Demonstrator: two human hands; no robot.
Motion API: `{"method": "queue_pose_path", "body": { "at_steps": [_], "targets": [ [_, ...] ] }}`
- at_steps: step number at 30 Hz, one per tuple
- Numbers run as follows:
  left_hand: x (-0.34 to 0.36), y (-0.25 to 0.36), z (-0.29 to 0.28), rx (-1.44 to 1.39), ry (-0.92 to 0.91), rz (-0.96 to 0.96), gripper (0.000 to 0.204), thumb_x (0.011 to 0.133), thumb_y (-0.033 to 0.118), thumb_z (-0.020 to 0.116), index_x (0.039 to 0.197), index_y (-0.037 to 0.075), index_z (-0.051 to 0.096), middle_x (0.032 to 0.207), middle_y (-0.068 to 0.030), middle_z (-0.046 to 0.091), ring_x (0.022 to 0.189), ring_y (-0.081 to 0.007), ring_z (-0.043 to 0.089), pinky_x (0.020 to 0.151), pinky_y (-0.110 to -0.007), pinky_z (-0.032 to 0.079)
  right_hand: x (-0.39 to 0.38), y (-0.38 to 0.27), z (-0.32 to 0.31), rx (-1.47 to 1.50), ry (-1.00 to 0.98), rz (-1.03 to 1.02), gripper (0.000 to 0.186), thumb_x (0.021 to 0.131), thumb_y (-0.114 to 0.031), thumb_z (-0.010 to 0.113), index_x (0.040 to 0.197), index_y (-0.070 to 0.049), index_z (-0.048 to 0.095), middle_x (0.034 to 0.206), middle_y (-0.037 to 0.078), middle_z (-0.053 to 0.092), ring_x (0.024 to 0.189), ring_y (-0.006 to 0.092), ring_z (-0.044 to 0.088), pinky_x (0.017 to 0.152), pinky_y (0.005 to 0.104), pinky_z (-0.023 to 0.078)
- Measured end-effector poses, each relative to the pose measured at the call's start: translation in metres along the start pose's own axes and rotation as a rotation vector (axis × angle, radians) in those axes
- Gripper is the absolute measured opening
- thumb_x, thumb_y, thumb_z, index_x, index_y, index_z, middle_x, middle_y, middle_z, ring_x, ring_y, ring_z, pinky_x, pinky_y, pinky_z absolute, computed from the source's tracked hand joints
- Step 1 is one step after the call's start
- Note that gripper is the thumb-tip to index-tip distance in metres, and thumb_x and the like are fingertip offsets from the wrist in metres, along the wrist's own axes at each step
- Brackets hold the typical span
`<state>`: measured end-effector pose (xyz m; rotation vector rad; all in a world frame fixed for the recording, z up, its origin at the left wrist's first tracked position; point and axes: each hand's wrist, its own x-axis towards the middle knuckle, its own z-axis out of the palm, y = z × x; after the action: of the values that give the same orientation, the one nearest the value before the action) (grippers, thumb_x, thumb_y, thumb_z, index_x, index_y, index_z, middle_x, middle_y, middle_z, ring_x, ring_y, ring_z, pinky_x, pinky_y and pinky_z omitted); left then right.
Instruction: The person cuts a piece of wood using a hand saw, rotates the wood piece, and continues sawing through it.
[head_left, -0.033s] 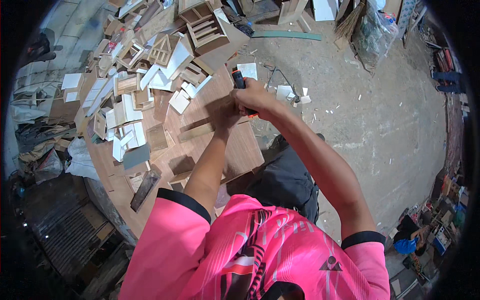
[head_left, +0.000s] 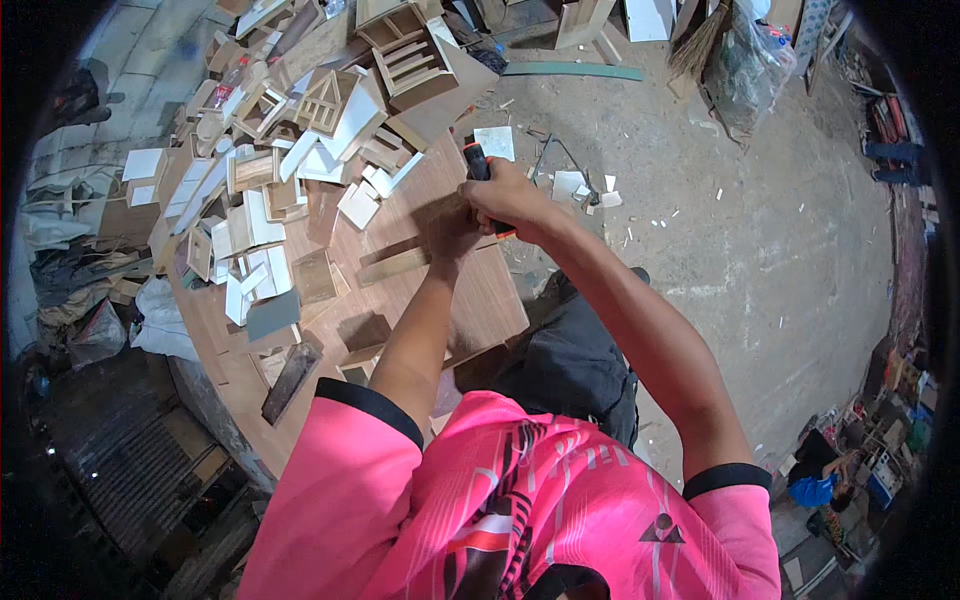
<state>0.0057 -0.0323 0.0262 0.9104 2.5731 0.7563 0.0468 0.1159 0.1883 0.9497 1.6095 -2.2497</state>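
My right hand (head_left: 514,192) is closed around a black hand tool with orange trim (head_left: 477,160). The tool's exact kind does not show. Close against it, over the wooden tabletop (head_left: 490,290), is my left hand (head_left: 455,228). Its fingers are in shadow and mostly hidden, so what they hold or press cannot be made out. A light wooden strip (head_left: 393,266) lies just left of my left wrist. Small white and wooden blocks (head_left: 360,204) sit beyond it on the tabletop.
Several small wooden frames and boxes (head_left: 325,103) are heaped at the far left. A dark wooden block (head_left: 291,383) lies near the table's left edge. On the floor are a green strip (head_left: 573,70) and white scraps (head_left: 568,185). A person in blue (head_left: 815,488) is at the lower right.
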Motion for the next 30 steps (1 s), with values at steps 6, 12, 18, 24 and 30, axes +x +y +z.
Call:
{"method": "queue_pose_path", "body": {
  "at_steps": [6,12,18,24,30],
  "targets": [
    [-0.009,-0.105,0.05,-0.402,0.244,-0.049,0.028,0.075,0.04,0.068,0.079,0.013,0.069,0.075,-0.0121,0.068,0.073,-0.0315,0.068,0.063,-0.042,0.053,-0.009,-0.004,0.03,-0.169,-0.065,-0.086,0.022,0.078,-0.006,0.053,0.095,0.002,0.043,0.062,0.007,0.049,0.045,0.0154,0.051,0.038,0.0322,0.041],
    [-0.001,-0.031,0.022,-0.395,0.291,0.086,0.028,0.074,0.04,0.07,0.081,0.013,0.068,0.074,-0.0144,0.068,0.071,-0.0335,0.067,0.064,-0.043,0.053,-0.027,-0.031,0.01,-0.148,-0.058,-0.068,0.025,0.076,-0.006,0.054,0.096,0.003,0.044,0.063,0.008,0.05,0.047,0.0162,0.052,0.039,0.0316,0.041],
    [0.001,-0.026,0.006,0.244,0.105,0.129,0.029,0.074,0.046,0.068,0.082,0.018,0.069,0.075,-0.0118,0.068,0.07,-0.0329,0.067,0.063,-0.045,0.052,0.028,0.012,0.018,-0.252,0.046,0.011,0.016,0.074,-0.004,0.054,0.088,0.003,0.049,0.063,0.009,0.053,0.046,0.018,0.053,0.04,0.0328,0.044],
    [0.005,-0.028,0.003,0.207,0.129,0.12,0.031,0.076,0.049,0.065,0.078,0.019,0.071,0.073,-0.0088,0.068,0.071,-0.0319,0.067,0.063,-0.044,0.052,0.056,0.026,0.015,-0.223,0.061,0.085,0.011,0.075,-0.002,0.052,0.084,0.002,0.049,0.061,0.011,0.054,0.046,0.0184,0.054,0.04,0.0341,0.044],
    [0.0,-0.015,-0.006,0.017,0.161,0.108,0.031,0.069,0.046,0.073,0.081,0.017,0.071,0.072,-0.0103,0.067,0.07,-0.0284,0.068,0.062,-0.041,0.052,0.008,-0.024,0.019,-0.236,0.026,0.055,0.012,0.076,-0.002,0.05,0.088,0.002,0.048,0.061,0.009,0.053,0.046,0.0173,0.053,0.039,0.0336,0.043]
  ]
}}
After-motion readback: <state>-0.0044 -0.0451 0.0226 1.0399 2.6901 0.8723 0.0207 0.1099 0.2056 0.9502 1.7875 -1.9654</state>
